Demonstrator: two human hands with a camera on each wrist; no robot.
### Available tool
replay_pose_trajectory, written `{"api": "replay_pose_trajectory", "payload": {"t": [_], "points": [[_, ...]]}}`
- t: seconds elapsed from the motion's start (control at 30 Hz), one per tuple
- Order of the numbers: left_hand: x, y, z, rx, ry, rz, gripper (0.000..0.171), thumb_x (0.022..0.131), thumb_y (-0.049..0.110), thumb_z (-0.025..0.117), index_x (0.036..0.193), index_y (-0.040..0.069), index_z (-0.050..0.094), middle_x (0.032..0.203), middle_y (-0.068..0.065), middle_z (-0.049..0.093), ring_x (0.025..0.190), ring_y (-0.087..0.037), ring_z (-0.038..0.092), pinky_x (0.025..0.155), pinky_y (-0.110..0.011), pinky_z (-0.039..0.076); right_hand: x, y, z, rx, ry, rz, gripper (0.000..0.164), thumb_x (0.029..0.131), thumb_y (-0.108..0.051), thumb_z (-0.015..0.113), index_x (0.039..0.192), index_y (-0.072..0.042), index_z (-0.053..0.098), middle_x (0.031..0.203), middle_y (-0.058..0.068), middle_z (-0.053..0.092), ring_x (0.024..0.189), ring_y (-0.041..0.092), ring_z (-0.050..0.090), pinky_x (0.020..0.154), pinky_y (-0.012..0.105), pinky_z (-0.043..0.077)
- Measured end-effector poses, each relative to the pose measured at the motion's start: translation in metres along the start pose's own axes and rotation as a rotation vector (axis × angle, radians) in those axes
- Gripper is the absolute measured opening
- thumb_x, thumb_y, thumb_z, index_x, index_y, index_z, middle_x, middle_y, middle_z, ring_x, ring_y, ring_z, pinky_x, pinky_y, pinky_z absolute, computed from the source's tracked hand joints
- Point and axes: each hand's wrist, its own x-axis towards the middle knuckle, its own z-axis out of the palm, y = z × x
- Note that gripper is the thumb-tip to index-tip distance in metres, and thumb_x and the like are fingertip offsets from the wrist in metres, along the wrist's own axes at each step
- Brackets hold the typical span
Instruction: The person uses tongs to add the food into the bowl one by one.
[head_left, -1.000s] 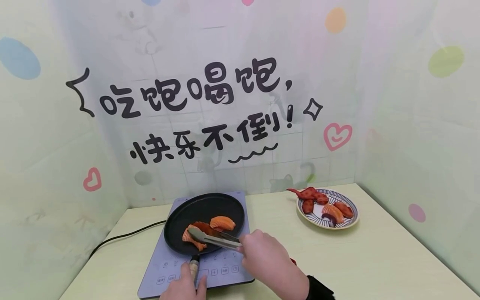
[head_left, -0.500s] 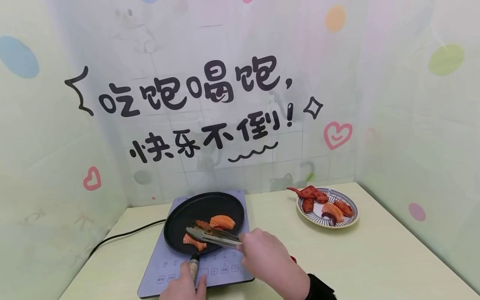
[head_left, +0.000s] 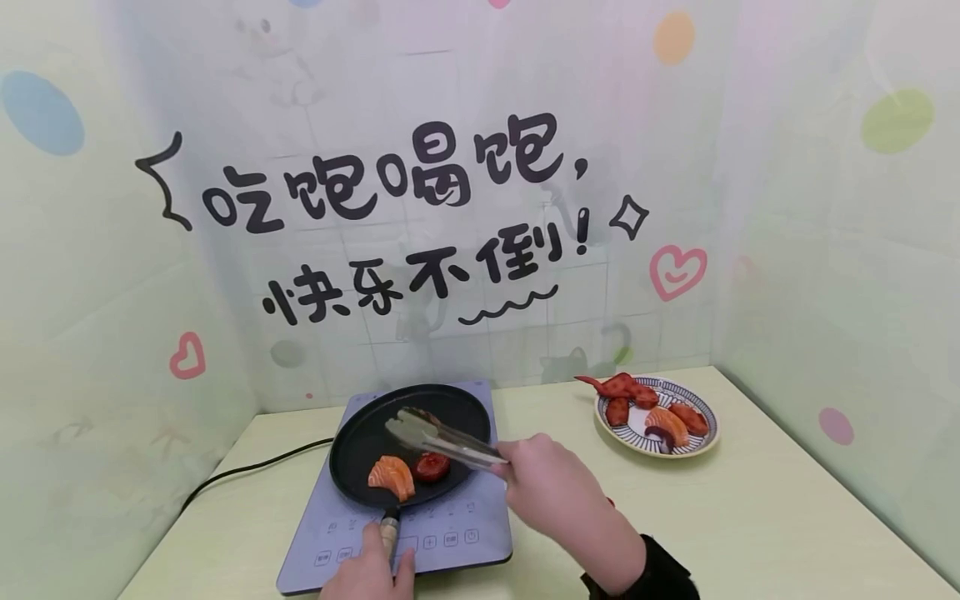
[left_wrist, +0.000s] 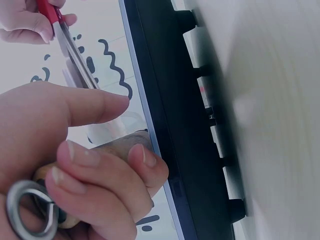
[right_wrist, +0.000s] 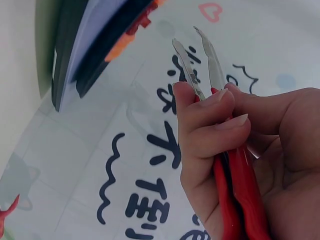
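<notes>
A black frying pan (head_left: 408,408) sits on a lavender induction cooktop (head_left: 315,521). My left hand (head_left: 371,577) grips its wooden handle (head_left: 389,533), fingers curled round it in the left wrist view, where a metal ring (left_wrist: 31,205) ends the handle. Tongs with red grips (right_wrist: 245,190) and metal arms (head_left: 457,442) are held in my right hand (head_left: 555,487). Their tips are apart over the pan, with nothing visible between them in the right wrist view. Orange salmon (head_left: 392,477) and a round red piece (head_left: 432,467) lie near the pan's front. Something dark, partly hidden, shows behind the tongs.
A patterned plate (head_left: 637,443) at the back right bears several red and orange food pieces. A black cable (head_left: 255,461) runs left from the cooktop. A printed curtain (head_left: 480,358) stands behind the pale table (head_left: 750,517).
My right hand has lifted the tongs and shifted slightly right. The orange slice at the pan's right no longer shows there; the round red piece shows nearby. My left hand stays on the handle.
</notes>
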Motion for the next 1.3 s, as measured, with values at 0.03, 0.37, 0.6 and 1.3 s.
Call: {"api": "replay_pose_trajectory", "payload": {"t": [0.03,0.37,0.6,1.3], "points": [[0.0,-0.001,0.001,-0.002,0.005,0.01,0.052,0.099,0.041,0.07,0.114,-0.005,0.05,0.069,-0.011,0.056,0.059,-0.026,0.057,0.059,-0.039,0.043,0.0,0.002,-0.003,0.01,0.015,0.001,0.014,0.101,-0.016,0.07,0.088,-0.014,0.068,0.07,-0.002,0.056,0.058,0.011,0.046,0.053,0.027,0.036],[0.0,0.0,0.002,-0.013,0.005,-0.01,0.051,0.098,0.04,0.07,0.116,-0.004,0.051,0.069,-0.011,0.055,0.059,-0.026,0.056,0.06,-0.039,0.042,0.003,0.019,-0.03,0.064,0.079,0.083,0.021,0.102,-0.013,0.07,0.082,-0.015,0.065,0.067,0.0,0.052,0.056,0.013,0.045,0.054,0.026,0.035],[-0.004,0.002,0.0,-0.012,0.002,0.001,0.051,0.098,0.04,0.071,0.114,-0.004,0.051,0.069,-0.012,0.056,0.059,-0.026,0.057,0.059,-0.039,0.043,0.002,0.042,-0.057,0.094,0.051,0.217,0.008,0.103,-0.016,0.07,0.097,-0.012,0.074,0.075,0.005,0.059,0.061,0.018,0.052,0.058,0.032,0.041],[0.002,0.002,0.001,-0.009,0.002,-0.007,0.056,0.098,0.041,0.071,0.121,-0.006,0.051,0.071,-0.014,0.057,0.061,-0.027,0.058,0.061,-0.04,0.044,-0.023,0.17,-0.124,-0.008,0.065,0.322,0.021,0.101,-0.015,0.064,0.097,0.003,0.074,0.066,0.003,0.056,0.061,0.019,0.051,0.059,0.034,0.041]]}}
